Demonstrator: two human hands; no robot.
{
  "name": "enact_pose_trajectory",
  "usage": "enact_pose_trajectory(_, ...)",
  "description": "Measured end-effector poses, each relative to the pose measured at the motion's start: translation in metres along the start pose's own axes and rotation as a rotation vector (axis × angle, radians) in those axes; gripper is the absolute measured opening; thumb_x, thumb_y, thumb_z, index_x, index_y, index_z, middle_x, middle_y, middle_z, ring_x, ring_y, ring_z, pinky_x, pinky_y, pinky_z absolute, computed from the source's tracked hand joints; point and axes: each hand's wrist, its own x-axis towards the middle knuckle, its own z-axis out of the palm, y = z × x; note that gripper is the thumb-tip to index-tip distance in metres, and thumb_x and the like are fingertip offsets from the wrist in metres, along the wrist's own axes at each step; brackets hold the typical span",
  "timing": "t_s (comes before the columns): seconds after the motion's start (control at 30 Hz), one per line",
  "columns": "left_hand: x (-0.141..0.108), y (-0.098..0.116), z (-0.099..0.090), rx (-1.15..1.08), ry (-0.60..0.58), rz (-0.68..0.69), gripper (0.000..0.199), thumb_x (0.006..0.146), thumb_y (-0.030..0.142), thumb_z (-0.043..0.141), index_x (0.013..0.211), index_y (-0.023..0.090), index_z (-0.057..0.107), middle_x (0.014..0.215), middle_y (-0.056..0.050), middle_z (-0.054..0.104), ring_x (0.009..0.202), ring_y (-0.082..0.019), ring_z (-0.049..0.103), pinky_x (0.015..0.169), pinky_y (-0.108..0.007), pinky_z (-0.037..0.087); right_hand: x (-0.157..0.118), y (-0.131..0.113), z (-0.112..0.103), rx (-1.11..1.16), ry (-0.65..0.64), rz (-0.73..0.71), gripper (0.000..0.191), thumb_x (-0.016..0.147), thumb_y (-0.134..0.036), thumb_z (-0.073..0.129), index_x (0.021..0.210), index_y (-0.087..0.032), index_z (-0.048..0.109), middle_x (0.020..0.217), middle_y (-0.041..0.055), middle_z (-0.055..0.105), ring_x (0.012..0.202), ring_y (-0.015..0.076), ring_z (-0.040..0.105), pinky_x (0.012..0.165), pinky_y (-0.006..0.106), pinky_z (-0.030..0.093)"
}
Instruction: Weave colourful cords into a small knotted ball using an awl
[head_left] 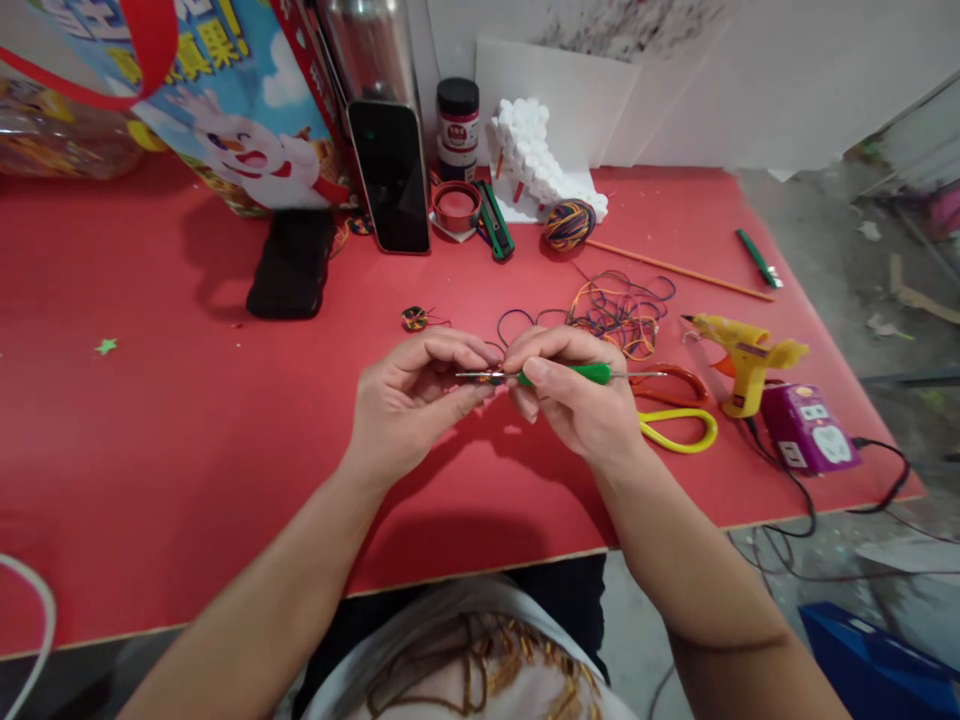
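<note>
My right hand (566,385) is closed around a crochet hook with a green grip (592,373); its thin metal shaft points left toward my other hand. Between thumb and fingers, my left hand (416,390) pinches a small dark multicoloured crochet piece (491,378), mostly hidden by the fingertips. The hook's tip lies at that piece. Loose multicoloured yarn (615,310) spreads in loops just beyond my right hand. A small round crocheted disc (414,319) rests on the red table, past my left hand.
Right of my hands lie scissors with a yellow and red handle (679,430), a yellow glue gun (746,360) and a purple box (810,428). A yarn ball (569,224), thin stick (679,270), green cutter (495,222) and leaning phone (390,178) sit further back on the red table (150,430).
</note>
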Motion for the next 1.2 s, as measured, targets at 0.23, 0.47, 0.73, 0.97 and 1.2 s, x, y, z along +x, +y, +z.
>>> enact_pose_trajectory(0.23,-0.002,0.005,0.0,0.266,0.041,0.285,0.025,0.088,0.006,0.083,0.105,0.023,0.075,0.111,-0.008,0.078,0.105,-0.019,0.076,0.091,-0.036,0.067,-0.001,-0.004,-0.005,-0.148,-0.163,-0.199,0.01,0.092,-0.017,0.084,0.1,-0.019,0.089,0.091,0.0056,0.077,0.064,0.0103,0.068,0.06,0.024,0.058)
enact_pose_trajectory(0.47,-0.002,0.004,-0.005,0.434,0.055,0.411,0.021,0.092,0.017,0.084,0.106,0.026,0.072,0.11,-0.006,0.079,0.103,-0.021,0.077,0.089,-0.04,0.066,0.001,-0.008,-0.006,-0.234,-0.179,-0.244,0.008,0.091,-0.018,0.085,0.097,-0.019,0.089,0.088,0.0074,0.077,0.077,0.0158,0.073,0.067,0.027,0.062)
enact_pose_trajectory(0.73,-0.002,-0.001,-0.006,0.558,0.126,0.515,0.022,0.089,0.016,0.084,0.105,0.028,0.075,0.114,-0.007,0.076,0.103,-0.022,0.075,0.085,-0.04,0.068,-0.001,-0.007,-0.007,-0.159,-0.141,-0.118,0.006,0.092,-0.021,0.084,0.097,-0.018,0.088,0.085,0.005,0.076,0.061,0.0103,0.065,0.052,0.021,0.054)
enact_pose_trajectory(0.97,-0.008,0.003,-0.008,0.665,0.105,0.516,0.036,0.085,0.01,0.084,0.112,0.033,0.075,0.118,-0.003,0.08,0.105,-0.025,0.077,0.09,-0.047,0.069,-0.004,-0.008,-0.006,-0.125,-0.088,0.014,0.012,0.091,-0.029,0.086,0.092,-0.017,0.085,0.077,0.0048,0.077,0.056,0.0117,0.064,0.047,0.022,0.052)
enact_pose_trajectory(1.2,-0.004,-0.001,-0.012,0.677,0.089,0.524,0.036,0.086,0.011,0.084,0.113,0.033,0.077,0.108,-0.003,0.082,0.098,-0.023,0.077,0.088,-0.043,0.067,-0.002,-0.005,-0.009,-0.074,-0.1,-0.009,0.008,0.093,-0.026,0.084,0.093,-0.018,0.086,0.076,0.004,0.076,0.055,0.0107,0.063,0.048,0.021,0.051)
